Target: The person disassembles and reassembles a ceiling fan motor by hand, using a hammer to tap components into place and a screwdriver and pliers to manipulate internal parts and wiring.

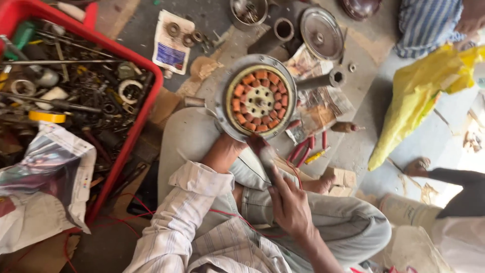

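Holding: the left hand (225,151) reaches under the near rim of the stator (258,98), its fingers hidden behind it, so its grip cannot be told; it seems to prop the part on the person's knee
Right hand (290,205): closed around the handle of a brush (263,149), bristle end touching the stator's lower right rim
Key relation: the stator lies straight ahead of both hands, face up toward the camera; the brush runs lengthwise from the right hand up and left to the rim; the left hand is the nearer one
Stator: round grey metal disc, a ring of orange copper coils around a pale hub with small holes
Brush: dark, worn, bristles blurred
Around: red crate (118,151) of greasy metal parts on the left, red-handled pliers (303,149) on the floor just right of the stator, yellow bag (419,96) farther right
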